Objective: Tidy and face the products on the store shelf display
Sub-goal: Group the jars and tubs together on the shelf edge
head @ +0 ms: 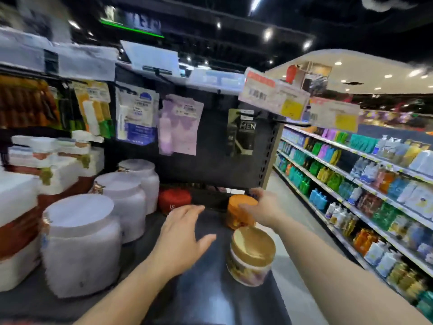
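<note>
On the dark shelf (206, 292) stand three large white jars (80, 245) in a row at the left. A red jar (174, 200) sits at the back. My right hand (262, 207) grips an orange-lidded jar (241, 211) at the back right. In front of it stands a gold-lidded jar (251, 255) near the shelf's right edge. My left hand (181, 235) hovers over the shelf's middle with its fingers straight, just in front of the red jar, holding nothing.
Sachets (137, 116) hang on hooks on the black back panel (215, 160). White and brown tubs (54, 165) are stacked at far left. Price tags (274, 97) jut out above. An aisle with shelves of coloured bottles (365, 191) runs off to the right.
</note>
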Demonstrator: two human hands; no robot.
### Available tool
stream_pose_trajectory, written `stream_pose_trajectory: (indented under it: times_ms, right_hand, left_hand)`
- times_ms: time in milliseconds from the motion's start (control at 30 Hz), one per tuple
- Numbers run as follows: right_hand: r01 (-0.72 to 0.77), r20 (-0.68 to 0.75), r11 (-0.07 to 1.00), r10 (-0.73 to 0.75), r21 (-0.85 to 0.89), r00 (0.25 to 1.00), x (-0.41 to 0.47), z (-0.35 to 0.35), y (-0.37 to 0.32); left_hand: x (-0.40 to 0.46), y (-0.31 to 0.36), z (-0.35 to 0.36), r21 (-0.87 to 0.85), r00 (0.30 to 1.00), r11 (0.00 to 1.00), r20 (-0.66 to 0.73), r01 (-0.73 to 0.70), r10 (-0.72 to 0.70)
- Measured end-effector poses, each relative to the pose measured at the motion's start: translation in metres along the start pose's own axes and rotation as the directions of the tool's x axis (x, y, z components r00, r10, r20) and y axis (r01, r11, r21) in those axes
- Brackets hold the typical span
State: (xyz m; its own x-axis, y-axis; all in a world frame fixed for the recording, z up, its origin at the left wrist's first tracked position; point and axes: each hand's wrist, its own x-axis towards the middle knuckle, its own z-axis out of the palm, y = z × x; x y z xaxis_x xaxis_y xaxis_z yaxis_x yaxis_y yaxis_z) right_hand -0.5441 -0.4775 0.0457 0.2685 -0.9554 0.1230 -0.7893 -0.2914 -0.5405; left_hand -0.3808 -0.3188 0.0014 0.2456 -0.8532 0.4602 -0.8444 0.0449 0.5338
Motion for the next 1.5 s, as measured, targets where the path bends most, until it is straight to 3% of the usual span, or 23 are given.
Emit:
stream_pose_trajectory:
  times_ms: [233,433,533,667,833,1000,1033,1100,1167,1233,1300,1500]
  right_hand:
    - [0.058,0.247,0.985,-0.015,-0.165,0.969,0.047,0.022,0.013]
    - [0.015,0.251,1.000,-0.013,-0.004,0.968,0.042,0.031,0.007]
    - [0.171,0.311,0.984,-0.145,-0.058,0.939,0.027,0.041,-0.012]
    - [0.394,0.468,0.913,-0.304,-0.103,0.829,-0.005,0.049,-0.047]
    - [0.471,0.564,0.876,-0.444,0.109,0.696,-0.039,0.047,-0.071]
    - [0.350,0.510,0.869,-0.490,0.349,0.708,-0.049,0.039,-0.068]
    - [0.371,0.491,0.872,-0.488,0.320,0.722,-0.048,0.035,-0.064]
    - [0.453,0.479,0.886,-0.440,0.096,0.759,-0.044,0.019,-0.051]
    - [0.442,0.514,0.873,-0.287,-0.208,0.809,-0.040,0.001,-0.034]
    - [0.358,0.574,0.850,-0.083,-0.386,0.815,-0.042,-0.012,-0.016]
    - [0.302,0.623,0.884,-0.015,-0.357,0.782,-0.050,-0.017,-0.007]
    - [0.458,0.666,0.862,-0.212,-0.218,0.715,-0.081,-0.015,-0.023]
  left_hand:
    - [-0.005,-0.009,-0.005,0.096,0.987,0.985,-0.079,0.146,-0.139]
    - [-0.007,-0.017,-0.009,0.102,0.977,0.975,-0.092,0.200,-0.191]
    - [-0.006,-0.015,-0.009,0.107,0.979,0.975,-0.077,0.196,-0.188]
    - [-0.009,-0.013,-0.015,0.117,0.982,0.975,-0.032,0.191,-0.188]
    - [-0.021,-0.010,-0.026,0.132,0.983,0.976,0.034,0.173,-0.179]
    - [-0.034,-0.012,-0.037,0.120,0.967,0.978,0.168,0.171,-0.190]
    - [-0.035,-0.014,-0.039,0.122,0.964,0.979,0.191,0.163,-0.184]
    - [-0.034,-0.017,-0.044,0.160,0.959,0.979,0.236,0.123,-0.159]
    - [-0.031,-0.017,-0.051,0.224,0.949,0.973,0.294,0.051,-0.117]
    - [-0.026,-0.016,-0.057,0.273,0.932,0.962,0.351,-0.004,-0.095]
    - [-0.019,-0.014,-0.062,0.316,0.900,0.949,0.420,-0.020,-0.121]
    - [-0.002,0.000,-0.082,0.507,0.755,0.848,0.614,-0.153,-0.231]
